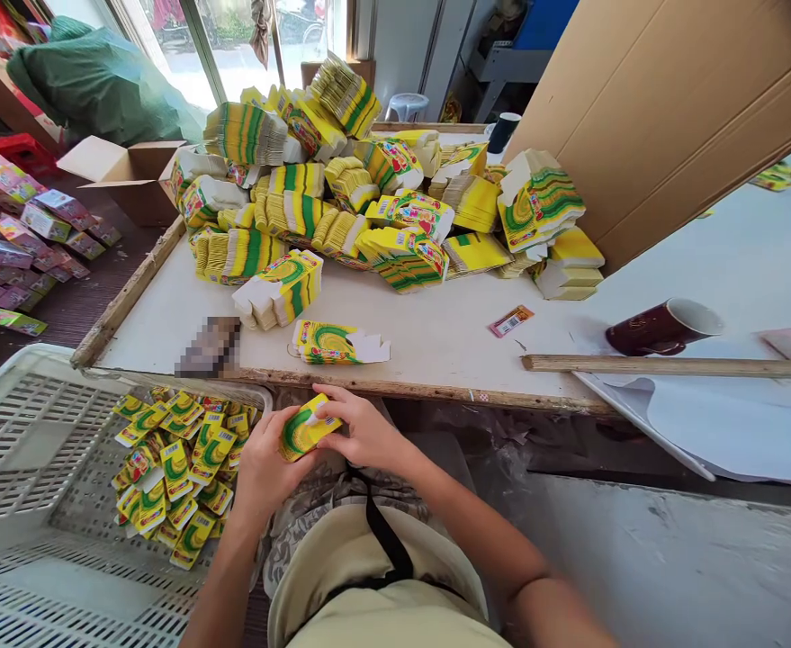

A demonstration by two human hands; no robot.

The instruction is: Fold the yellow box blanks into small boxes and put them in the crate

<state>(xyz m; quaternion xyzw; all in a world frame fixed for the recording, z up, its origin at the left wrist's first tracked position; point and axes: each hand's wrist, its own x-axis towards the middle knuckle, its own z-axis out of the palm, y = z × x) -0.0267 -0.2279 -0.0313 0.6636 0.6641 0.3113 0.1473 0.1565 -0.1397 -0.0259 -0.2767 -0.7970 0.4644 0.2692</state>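
Between both hands, just off the table's front edge, is a small yellow and green printed carton (pixel 299 434). My left hand (pixel 266 468) is closed round its left side. The fingers of my right hand (pixel 361 430) pinch its right end, near a white patch. Beyond them on the table lies a short stack of flattened cartons (pixel 339 343) with white flaps sticking out to the right. A larger bundle of flat cartons (pixel 285 290) rests behind it. To my left, a white plastic crate (pixel 13 481) holds many loose yellow cartons (pixel 185 468).
A big heap of bundled flat cartons (pixel 341 193) covers the table's back. A brown mug (pixel 661 326) lies at right, near a wooden strip (pixel 671 364). A cardboard sheet (pixel 671 117) stands behind. At far left are an open cardboard box (pixel 142 180) and pink boxes (pixel 13 229).
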